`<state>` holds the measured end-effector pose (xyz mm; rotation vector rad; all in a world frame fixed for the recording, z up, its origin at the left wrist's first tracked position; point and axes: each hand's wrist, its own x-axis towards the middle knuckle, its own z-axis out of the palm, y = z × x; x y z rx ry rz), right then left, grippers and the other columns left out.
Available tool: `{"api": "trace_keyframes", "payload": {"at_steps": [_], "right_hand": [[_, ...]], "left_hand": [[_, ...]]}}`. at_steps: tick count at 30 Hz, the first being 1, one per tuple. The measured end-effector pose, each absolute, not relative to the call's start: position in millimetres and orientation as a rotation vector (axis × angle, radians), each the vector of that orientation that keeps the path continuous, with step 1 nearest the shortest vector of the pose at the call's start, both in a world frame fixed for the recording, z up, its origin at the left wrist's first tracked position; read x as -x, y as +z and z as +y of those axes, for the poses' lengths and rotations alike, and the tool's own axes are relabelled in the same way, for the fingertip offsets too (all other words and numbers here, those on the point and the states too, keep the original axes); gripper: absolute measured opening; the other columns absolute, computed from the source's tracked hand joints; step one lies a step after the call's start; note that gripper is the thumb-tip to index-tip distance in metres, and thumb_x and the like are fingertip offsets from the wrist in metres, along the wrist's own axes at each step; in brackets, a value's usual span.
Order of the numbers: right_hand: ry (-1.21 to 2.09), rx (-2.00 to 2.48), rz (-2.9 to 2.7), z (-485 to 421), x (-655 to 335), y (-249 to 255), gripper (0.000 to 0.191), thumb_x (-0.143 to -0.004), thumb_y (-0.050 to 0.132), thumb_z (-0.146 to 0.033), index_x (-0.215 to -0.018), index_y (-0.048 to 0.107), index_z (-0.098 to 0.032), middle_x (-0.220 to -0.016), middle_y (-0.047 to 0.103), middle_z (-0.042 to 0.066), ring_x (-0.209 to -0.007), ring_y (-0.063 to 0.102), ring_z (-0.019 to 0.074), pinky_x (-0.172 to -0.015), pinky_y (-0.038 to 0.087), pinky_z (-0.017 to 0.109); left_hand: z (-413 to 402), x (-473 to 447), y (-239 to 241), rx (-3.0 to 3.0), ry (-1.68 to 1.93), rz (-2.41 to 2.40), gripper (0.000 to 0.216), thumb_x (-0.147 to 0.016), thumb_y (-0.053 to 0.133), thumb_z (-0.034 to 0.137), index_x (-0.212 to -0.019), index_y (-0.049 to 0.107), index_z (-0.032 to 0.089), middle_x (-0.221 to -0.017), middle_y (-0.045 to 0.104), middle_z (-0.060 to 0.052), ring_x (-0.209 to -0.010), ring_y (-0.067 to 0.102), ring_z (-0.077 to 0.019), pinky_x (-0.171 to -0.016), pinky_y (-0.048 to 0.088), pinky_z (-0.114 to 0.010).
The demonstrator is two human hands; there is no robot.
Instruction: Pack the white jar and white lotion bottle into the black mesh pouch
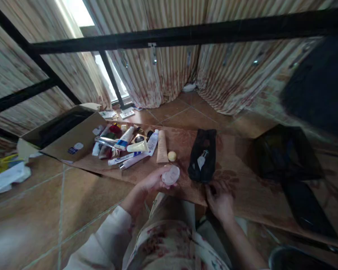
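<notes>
Holding clear tub (170,175), L hand (156,180); R hand (221,198) half-open by pouch (210,163) w/ wht item (201,161).

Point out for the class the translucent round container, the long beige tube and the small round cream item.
Translucent round container (171,175): head view, middle of its round face.
Long beige tube (162,147): head view, middle of its body.
Small round cream item (172,156): head view, its centre.

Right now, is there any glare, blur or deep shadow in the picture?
All in the head view: the window gap at upper left is blown out; pale glare lies on the floor at lower left; the right hand and round container look soft; the black object at far right sinks into shadow.
</notes>
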<state>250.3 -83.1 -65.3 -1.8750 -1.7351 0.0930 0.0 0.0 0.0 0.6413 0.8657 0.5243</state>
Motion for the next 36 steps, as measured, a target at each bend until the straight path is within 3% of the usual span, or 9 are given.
{"api": "trace_keyframes", "payload": {"at_steps": [7, 18, 27, 36], "right_hand": [[0.188, 1.842, -1.687, -84, -250, -64, 0.022, -0.089, 0.044, -0.035, -0.082, 0.059, -0.02, -0.084, 0.058, 0.005, -0.075, 0.053, 0.0168, -0.068, 0.041, 0.029], [0.293, 1.862, -1.624, -84, -248, -62, 0.019, -0.088, 0.044, -0.033, -0.083, 0.058, -0.02, -0.086, 0.056, 0.004, -0.072, 0.055, 0.0154, -0.065, 0.042, 0.028], [0.254, 1.872, -1.639, -84, -247, -63, 0.018, -0.088, 0.045, -0.033, -0.083, 0.057, -0.021, -0.088, 0.057, 0.004, -0.076, 0.055, 0.0159, -0.066, 0.043, 0.028], [0.249, 1.878, -1.643, -83, -248, -64, 0.02, -0.089, 0.045, -0.034, -0.084, 0.058, -0.021, -0.087, 0.057, 0.004, -0.074, 0.056, 0.0161, -0.066, 0.043, 0.028]], "left_hand": [[12, 23, 18, -0.905, 0.478, 1.238, 0.053, -0.078, 0.056, 0.061, -0.094, 0.063, 0.011, -0.065, 0.063, -0.006, -0.046, 0.058, -0.0139, -0.034, 0.032, -0.016], [14, 24, -1, -1.362, 0.603, 1.564, 0.05, -0.076, 0.054, 0.062, -0.065, 0.062, 0.014, -0.05, 0.054, 0.0, -0.043, 0.049, -0.0123, -0.038, 0.034, -0.019], [28, 42, -11, -1.277, 0.62, 1.564, 0.058, -0.079, 0.045, 0.067, -0.072, 0.063, 0.013, -0.048, 0.054, -0.002, -0.038, 0.049, -0.0138, -0.032, 0.028, -0.021], [25, 54, -20, -1.259, 0.824, 1.645, 0.054, -0.082, 0.04, 0.065, -0.061, 0.054, 0.017, -0.041, 0.046, 0.001, -0.034, 0.043, -0.0118, -0.035, 0.025, -0.022]]}}
